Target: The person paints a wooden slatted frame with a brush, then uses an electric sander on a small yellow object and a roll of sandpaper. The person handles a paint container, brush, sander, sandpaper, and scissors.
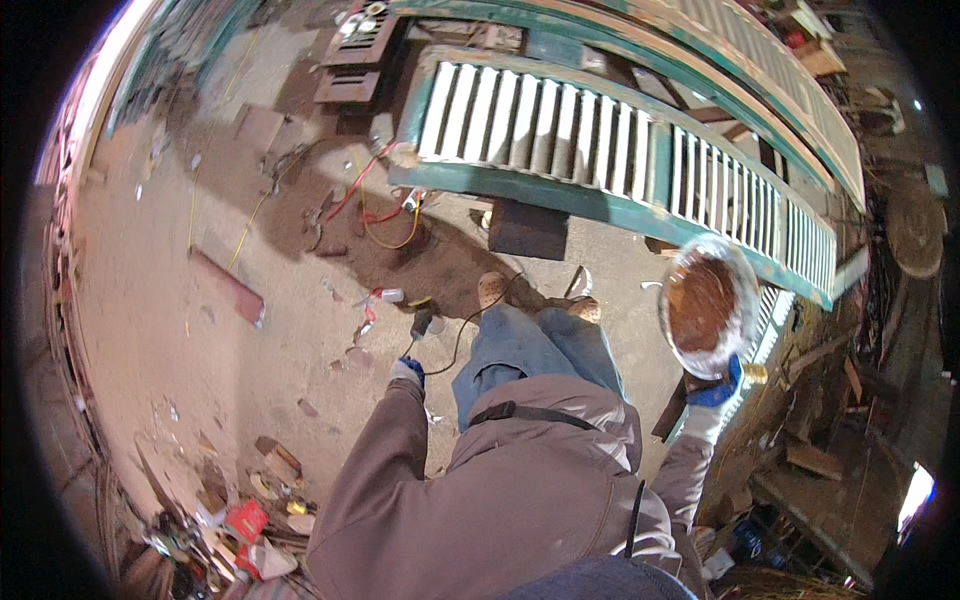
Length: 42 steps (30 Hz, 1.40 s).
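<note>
My right hand (712, 394), in a blue and pale glove, is closed at the near edge of a round container (742, 318) with a whitish rim and reddish-brown inside. A small yellowish piece (755, 374) sticks out beside those fingers; its kind is unclear. Low on my left side, my gloved left hand (408, 371) is closed on a dark cord (455, 352), which loops toward my shoes. Just beyond that hand is a dark, stubby object (421, 322), too blurred to name. Ahead stands a green louvered shutter (600, 205) with pale slats, apart from both hands.
More louvered panels (790, 90) lie behind the shutter. Red and yellow cords (365, 200) cross brown dust on the floor. A reddish board (228, 287) lies at left, scraps (250, 520) at lower left. Wood pieces (815, 460) clutter the right side.
</note>
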### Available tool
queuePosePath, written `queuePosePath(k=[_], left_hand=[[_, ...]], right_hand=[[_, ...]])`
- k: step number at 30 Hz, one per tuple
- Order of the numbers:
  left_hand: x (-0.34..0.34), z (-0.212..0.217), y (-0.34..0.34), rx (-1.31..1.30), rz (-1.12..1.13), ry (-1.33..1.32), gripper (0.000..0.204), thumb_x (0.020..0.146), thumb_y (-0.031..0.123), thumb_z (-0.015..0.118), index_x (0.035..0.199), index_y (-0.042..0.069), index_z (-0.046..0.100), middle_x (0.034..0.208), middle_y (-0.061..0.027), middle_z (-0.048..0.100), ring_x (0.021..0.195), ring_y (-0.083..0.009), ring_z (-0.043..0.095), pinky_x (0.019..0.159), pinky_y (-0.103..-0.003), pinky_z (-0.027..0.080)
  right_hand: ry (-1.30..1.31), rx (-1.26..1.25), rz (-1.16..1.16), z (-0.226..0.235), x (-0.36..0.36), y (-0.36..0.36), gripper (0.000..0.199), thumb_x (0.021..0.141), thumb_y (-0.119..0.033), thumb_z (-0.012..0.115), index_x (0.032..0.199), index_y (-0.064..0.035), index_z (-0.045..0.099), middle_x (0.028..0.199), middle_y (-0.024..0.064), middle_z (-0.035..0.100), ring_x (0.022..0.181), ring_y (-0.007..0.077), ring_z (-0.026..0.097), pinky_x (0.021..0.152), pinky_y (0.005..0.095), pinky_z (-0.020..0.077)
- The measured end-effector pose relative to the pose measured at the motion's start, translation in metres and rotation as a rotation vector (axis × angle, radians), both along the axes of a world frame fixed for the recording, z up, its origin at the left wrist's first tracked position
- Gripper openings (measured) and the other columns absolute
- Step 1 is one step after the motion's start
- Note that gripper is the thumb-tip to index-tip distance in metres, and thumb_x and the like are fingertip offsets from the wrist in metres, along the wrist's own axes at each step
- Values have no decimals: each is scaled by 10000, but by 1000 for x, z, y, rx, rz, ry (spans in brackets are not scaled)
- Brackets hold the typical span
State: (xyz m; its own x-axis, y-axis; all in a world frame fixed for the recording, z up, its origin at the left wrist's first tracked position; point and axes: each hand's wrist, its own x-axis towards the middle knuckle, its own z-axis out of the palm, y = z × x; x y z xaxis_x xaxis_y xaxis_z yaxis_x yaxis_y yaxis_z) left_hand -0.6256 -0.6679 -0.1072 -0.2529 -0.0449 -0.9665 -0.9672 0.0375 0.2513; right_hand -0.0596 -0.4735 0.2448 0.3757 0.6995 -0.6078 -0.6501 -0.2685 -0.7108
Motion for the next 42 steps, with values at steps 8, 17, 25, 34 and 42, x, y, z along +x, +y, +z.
queuePosePath(k=[8, 17, 25, 34, 42], left_hand=[[5, 25, -11, -466, -206, -5, 296, 1027, 362, 449, 1094, 163, 658, 921, -16, 610, 798, -213, 596, 711, -370, 525], [73, 176, 197, 806, -770, 184, 632, 1043, 437, 487, 1592, 226, 255, 1468, -109, 478, 1280, -270, 541, 1007, -503, 521], [133, 240, 310, 966, -667, 118, 456, 1015, 389, 518, 1354, 90, 577, 1353, -100, 615, 1218, -288, 607, 1092, -495, 465], [106, 231, 326, 798, -354, 327, 412, 944, 321, 570, 1278, 83, 607, 1370, -136, 603, 1251, -343, 579, 1076, -551, 466], [44, 229, 366, 660, -292, 443, 595, 911, 391, 578, 1409, 68, 533, 1465, -160, 531, 1316, -397, 523, 1082, -635, 431]], right_hand=[[165, 90, 225, -34, -30, 66, 336, 958, -304, 621, 1235, -117, 646, 1202, 83, 692, 1101, 282, 664, 971, 472, 529], [-9, 120, 549, -67, -74, 150, 336, 881, -184, 740, 1177, -52, 649, 1057, 40, 685, 950, 186, 659, 847, 349, 536], [125, 106, 783, -53, -124, 208, 512, 912, -88, 772, 1329, 32, 500, 1146, 87, 683, 1070, 163, 638, 936, 301, 526], [-610, 43, 629, -92, -38, 264, 484, 1083, -414, 460, 1261, 12, 606, 1010, 109, 668, 865, 183, 626, 782, 318, 508], [-1223, -27, 435, -108, -48, 357, 447, 907, -394, 753, 1120, -5, 696, 926, 96, 732, 816, 245, 710, 755, 373, 563]])
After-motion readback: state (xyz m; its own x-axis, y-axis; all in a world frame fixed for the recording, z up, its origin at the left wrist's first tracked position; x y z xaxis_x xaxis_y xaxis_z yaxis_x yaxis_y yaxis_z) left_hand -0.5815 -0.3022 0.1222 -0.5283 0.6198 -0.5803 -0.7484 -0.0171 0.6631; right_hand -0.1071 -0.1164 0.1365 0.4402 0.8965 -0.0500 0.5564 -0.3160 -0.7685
